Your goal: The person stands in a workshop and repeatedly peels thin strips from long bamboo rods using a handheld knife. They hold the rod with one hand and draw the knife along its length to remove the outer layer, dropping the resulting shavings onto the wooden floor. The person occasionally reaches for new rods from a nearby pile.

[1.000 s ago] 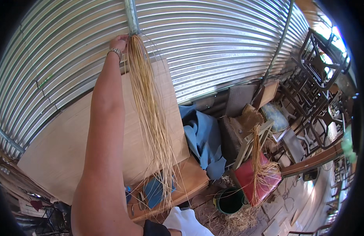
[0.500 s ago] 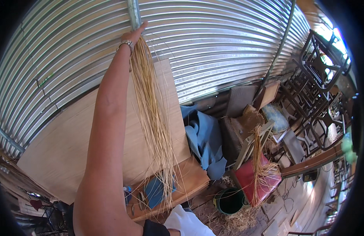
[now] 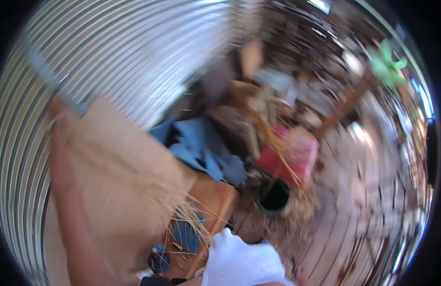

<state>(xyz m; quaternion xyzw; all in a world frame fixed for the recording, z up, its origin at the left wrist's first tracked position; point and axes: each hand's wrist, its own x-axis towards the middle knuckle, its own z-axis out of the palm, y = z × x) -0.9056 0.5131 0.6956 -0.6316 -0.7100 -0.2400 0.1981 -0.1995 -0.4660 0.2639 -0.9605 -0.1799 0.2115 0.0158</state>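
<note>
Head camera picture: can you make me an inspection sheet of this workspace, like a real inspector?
Surface: brown wooden bench, with a flat blue piece on it.
Work items: long straw-coloured strands, metal pole.
Clutter: red cushion with more strands draped over it; green bucket beside loose scraps; crumpled blue sheeting.
Hands: left hand beside the pole, too blurred to judge grip or contact; right hand not seen.
Cables: nothing seen.
Surroundings: corrugated metal wall, plywood board; right side badly blurred.
</note>
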